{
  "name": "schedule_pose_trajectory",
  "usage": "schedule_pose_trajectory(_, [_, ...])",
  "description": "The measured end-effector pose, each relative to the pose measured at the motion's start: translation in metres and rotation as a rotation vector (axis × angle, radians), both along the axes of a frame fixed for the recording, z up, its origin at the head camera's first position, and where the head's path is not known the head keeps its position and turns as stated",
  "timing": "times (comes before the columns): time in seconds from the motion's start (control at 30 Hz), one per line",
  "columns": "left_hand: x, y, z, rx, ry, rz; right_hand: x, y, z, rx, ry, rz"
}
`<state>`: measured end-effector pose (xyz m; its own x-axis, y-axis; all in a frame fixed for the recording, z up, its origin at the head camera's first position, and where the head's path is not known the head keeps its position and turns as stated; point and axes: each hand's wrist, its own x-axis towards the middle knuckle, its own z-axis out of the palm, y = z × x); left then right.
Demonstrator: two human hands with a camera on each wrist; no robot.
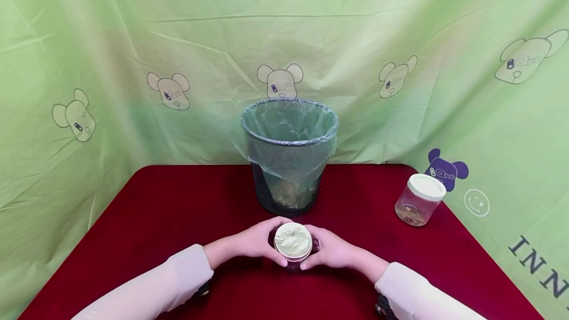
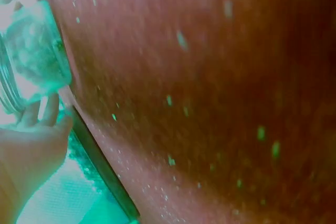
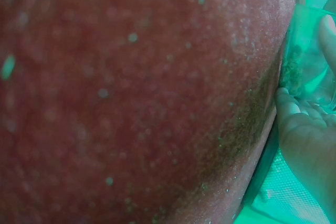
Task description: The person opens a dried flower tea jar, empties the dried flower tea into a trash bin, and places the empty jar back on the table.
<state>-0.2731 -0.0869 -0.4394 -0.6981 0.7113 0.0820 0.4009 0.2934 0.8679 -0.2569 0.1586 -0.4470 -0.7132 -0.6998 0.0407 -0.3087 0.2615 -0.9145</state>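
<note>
A small clear jar stands upright on the red cloth, its round top pale and unevenly textured; whether that is a lid or contents I cannot tell. From the left, my left hand grips it with thumb in front and fingers behind. My right hand holds its other side the same way. The left wrist view shows the clear jar tilted at the left edge, with lumpy contents, against the left hand. At the right edge of the right wrist view, fingers of the right hand touch the jar.
Behind the hands stands a dark mesh bin lined with a clear plastic bag. A second clear jar with a white lid and brownish bits inside is at the right. Green printed curtains surround the red-covered table.
</note>
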Motion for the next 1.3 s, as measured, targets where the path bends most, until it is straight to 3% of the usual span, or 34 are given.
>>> schedule_pose_trajectory(0.37, [0.027,0.008,0.001,-0.012,0.057,0.224,0.002,0.0,0.002,-0.017,0.004,0.02])
schedule_pose_trajectory(0.6, [0.037,0.013,-0.002,-0.045,0.069,0.335,0.002,0.0,0.002,-0.022,0.005,0.025])
schedule_pose_trajectory(0.8, [0.04,0.014,-0.004,-0.04,0.112,0.354,0.003,-0.001,0.001,-0.037,-0.017,0.022])
schedule_pose_trajectory(1.07, [0.041,0.014,-0.003,-0.043,0.139,0.335,0.003,-0.001,0.002,-0.045,-0.03,0.029])
schedule_pose_trajectory(1.3, [0.032,0.005,0.006,-0.055,0.082,0.246,0.003,-0.001,0.002,-0.034,-0.011,0.019])
